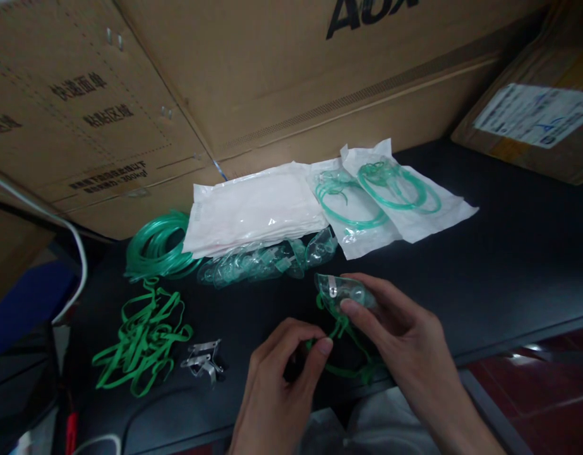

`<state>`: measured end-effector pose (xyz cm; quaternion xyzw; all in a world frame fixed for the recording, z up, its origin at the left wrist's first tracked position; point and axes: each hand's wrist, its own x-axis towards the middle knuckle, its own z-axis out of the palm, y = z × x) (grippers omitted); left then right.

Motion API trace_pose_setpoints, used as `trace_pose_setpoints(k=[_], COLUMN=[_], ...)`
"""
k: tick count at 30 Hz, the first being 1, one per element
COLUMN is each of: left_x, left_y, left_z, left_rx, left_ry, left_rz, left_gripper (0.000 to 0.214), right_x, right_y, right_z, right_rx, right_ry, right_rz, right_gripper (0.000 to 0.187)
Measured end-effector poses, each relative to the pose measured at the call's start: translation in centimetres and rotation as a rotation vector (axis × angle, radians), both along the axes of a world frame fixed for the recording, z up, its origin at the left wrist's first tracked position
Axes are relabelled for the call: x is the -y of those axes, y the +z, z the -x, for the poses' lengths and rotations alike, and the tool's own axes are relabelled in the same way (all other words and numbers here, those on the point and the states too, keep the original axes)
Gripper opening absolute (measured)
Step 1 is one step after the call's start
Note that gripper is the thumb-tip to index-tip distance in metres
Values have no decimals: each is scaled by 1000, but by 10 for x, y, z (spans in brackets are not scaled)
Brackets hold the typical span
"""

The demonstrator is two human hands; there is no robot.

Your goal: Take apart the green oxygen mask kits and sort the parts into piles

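Observation:
My right hand (400,335) grips a clear green-tinted oxygen mask (355,291) with a small metal nose clip (333,287) on it. A green elastic strap (338,327) hangs from the mask's near side, its loose length lying below on the table. Thumb and forefinger of my left hand (291,366) pinch the strap close to the mask. Left of my hands lie a heap of green straps (142,341) and a few loose metal nose clips (203,360). Several more clear masks (267,260) lie in a row beyond.
White pouches (253,205) are stacked at the back. Two packaged sets with coiled green tubing (400,186) lie right of them. Coiled tubing (156,243) sits at the left. Large cardboard boxes (272,76) wall the dark table's (509,265) back; another box (532,107) stands far right.

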<state>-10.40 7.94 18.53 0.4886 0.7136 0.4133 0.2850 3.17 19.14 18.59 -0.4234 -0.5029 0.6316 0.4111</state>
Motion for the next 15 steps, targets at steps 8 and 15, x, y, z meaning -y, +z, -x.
trace_pose_setpoints(k=[8,15], left_x=[-8,5], left_y=[1,-8], left_z=[0,2], left_rx=[-83,-101], left_ry=[-33,44], left_rz=[-104,20], left_gripper=[13,9], right_x=[4,-13], right_y=[-3,-6], right_z=[4,-16], right_rx=[26,87], right_ry=[28,-261], right_rz=[-36,-5], right_gripper=[25,32])
